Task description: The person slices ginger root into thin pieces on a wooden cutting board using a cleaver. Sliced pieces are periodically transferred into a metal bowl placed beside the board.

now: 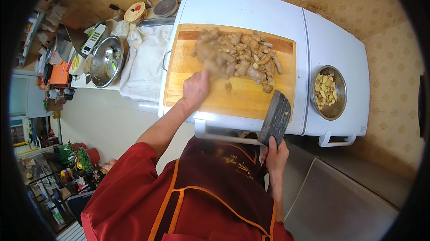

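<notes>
A big heap of unpeeled ginger root (pixel 242 67) lies on a wooden cutting board (pixel 242 101). My left hand (pixel 196 88) is over the board at the heap's near left side, its fingers curled; a hazy patch hides whether they hold anything. With my right hand (pixel 277 155) I grip a dark-bladed cleaver (pixel 275 116), its blade reaching over the board's near right corner. One small ginger piece (pixel 228 86) lies apart, near the heap. To the right, a steel bowl (pixel 343 103) holds cut yellow ginger pieces (pixel 325 91).
The board rests on a white chest freezer (pixel 245 5) with a front handle (pixel 200 128). Left of it are a white cloth (pixel 147 62), a steel bowl (pixel 95 69) with utensils, a green slicer (pixel 94 39) and lidded containers (pixel 135 11). A grey cabinet (pixel 342 187) stands at the lower right.
</notes>
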`<state>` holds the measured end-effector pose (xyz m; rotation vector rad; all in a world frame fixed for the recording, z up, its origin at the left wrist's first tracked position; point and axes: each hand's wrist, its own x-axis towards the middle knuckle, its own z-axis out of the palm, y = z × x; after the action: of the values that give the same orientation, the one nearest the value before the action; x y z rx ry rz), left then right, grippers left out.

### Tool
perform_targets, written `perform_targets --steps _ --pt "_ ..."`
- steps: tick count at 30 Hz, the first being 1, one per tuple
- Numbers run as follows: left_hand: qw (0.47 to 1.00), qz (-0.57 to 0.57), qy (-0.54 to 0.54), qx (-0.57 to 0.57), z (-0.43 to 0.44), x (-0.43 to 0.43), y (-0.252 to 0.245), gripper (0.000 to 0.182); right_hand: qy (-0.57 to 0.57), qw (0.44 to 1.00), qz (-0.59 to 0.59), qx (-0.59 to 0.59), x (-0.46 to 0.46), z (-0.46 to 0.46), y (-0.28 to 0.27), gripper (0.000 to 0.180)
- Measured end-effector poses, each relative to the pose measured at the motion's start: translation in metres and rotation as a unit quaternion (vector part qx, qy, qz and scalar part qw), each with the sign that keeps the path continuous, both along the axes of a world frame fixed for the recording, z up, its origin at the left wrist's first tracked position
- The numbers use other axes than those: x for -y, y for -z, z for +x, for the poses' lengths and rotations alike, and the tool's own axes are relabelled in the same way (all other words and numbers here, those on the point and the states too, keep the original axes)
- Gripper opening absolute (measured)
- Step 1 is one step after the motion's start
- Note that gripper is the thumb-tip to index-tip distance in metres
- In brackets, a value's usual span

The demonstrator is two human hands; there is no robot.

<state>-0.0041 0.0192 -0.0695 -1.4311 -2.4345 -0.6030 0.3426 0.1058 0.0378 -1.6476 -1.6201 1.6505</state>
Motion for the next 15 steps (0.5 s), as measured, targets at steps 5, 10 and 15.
perform_targets --steps 5,10,15 --pt "0.999 0.045 -0.011 0.022 -0.001 0.001 -0.001 0.019 -0.011 1.0 -0.007 -0.002 -0.001 0.003 0.002 0.027" --pt "0.994 0.108 -0.018 -0.01 0.001 0.005 0.001 0.021 -0.02 1.0 -0.016 0.006 -0.006 0.007 0.002 0.026" --pt "0.993 0.114 -0.018 0.034 -0.004 0.008 0.01 0.022 -0.034 0.999 0.002 0.007 -0.013 0.012 0.008 0.026"
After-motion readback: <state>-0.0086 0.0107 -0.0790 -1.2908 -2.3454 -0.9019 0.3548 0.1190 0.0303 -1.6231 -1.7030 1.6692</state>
